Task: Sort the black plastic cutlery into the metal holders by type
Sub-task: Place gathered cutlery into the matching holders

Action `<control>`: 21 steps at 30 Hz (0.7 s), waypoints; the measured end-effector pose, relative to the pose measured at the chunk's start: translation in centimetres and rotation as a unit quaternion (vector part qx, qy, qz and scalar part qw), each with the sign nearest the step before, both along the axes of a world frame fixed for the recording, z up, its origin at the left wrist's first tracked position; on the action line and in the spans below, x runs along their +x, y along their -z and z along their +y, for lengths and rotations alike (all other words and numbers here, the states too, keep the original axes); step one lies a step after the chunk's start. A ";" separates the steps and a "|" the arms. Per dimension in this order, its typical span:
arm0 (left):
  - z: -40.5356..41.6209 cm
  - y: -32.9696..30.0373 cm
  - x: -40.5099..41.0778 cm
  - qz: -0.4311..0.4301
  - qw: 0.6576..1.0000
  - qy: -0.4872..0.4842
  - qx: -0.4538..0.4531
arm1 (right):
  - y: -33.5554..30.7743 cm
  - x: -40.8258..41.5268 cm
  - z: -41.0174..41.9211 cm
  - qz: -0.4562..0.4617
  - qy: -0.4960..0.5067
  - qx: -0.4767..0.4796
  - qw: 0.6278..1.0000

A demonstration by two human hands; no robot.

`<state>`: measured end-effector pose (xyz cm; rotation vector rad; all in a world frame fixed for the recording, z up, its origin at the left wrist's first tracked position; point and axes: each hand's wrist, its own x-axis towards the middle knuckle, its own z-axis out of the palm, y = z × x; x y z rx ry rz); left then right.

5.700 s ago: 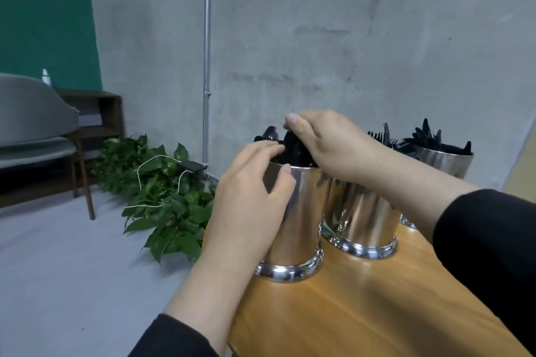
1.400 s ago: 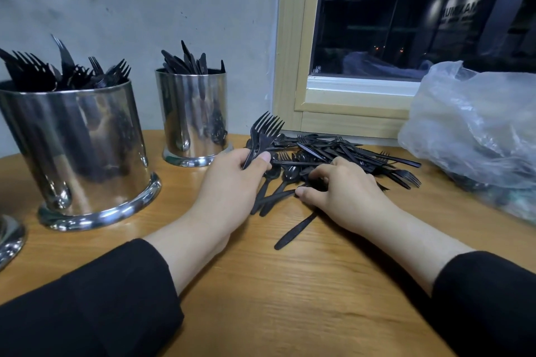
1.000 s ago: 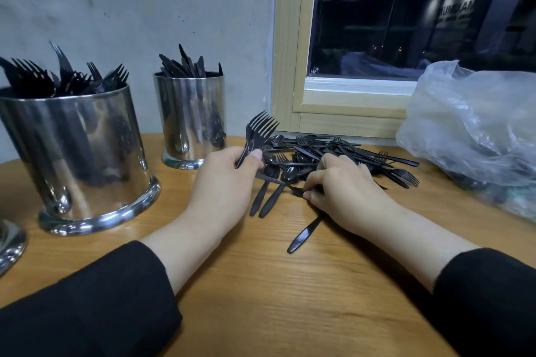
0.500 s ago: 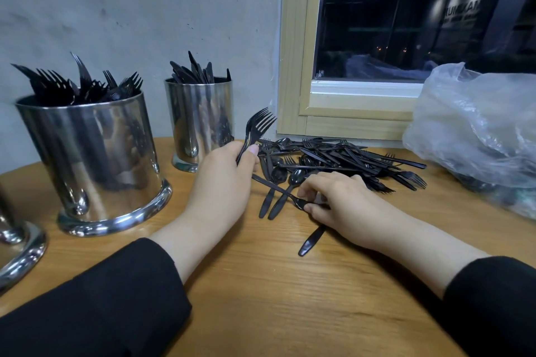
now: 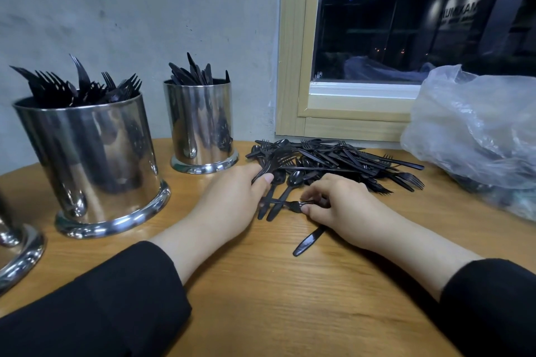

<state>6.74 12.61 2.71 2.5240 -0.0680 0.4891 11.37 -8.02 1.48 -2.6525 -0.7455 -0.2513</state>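
Where the wooden table (image 5: 261, 313) lies nearest, a lone black utensil (image 5: 308, 241) is seen under the right hand (image 5: 345, 206), whose fingertips are pinched on the tined end of a fork (image 5: 293, 206), while the left hand (image 5: 232, 200) is curled around several forks (image 5: 268, 166) laid low against the cutlery pile (image 5: 333, 162). Farther back, a fork holder (image 5: 90, 159) and a knife holder (image 5: 201, 124) are shown left of the pile and a plastic bag (image 5: 475, 136) right of it; lettering beyond the window (image 5: 406, 23) is partly legible as "UMKAM".
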 end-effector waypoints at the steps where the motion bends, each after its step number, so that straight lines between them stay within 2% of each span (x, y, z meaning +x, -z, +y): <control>1: -0.1 0.0 0.0 0.002 1.000 0.005 -0.001 | 0.0 0.0 0.1 0.004 -0.004 0.016 1.000; 5: -0.3 -0.1 -0.1 0.017 0.999 0.028 -0.008 | -0.3 0.0 0.2 -0.016 -0.036 0.116 0.992; 10: -0.8 -0.4 -0.4 0.020 0.996 0.077 -0.036 | -1.1 -0.5 0.3 -0.071 -0.009 0.281 0.957; 13: -0.5 -0.4 -0.2 0.010 0.989 0.045 -0.143 | -1.2 -0.1 -0.1 -0.088 0.025 0.330 0.939; 16: 0.1 -0.4 0.1 -0.001 0.958 0.000 -0.288 | -1.0 0.3 -0.9 -0.097 0.041 0.273 0.956; 18: 0.2 -0.4 0.1 0.003 0.933 -0.024 -0.360 | -0.7 0.2 -0.8 -0.105 0.018 0.215 0.971; 21: 0.0 -0.1 -0.1 0.040 0.916 -0.036 -0.398 | -0.5 -0.4 0.2 -0.119 -0.044 0.106 0.986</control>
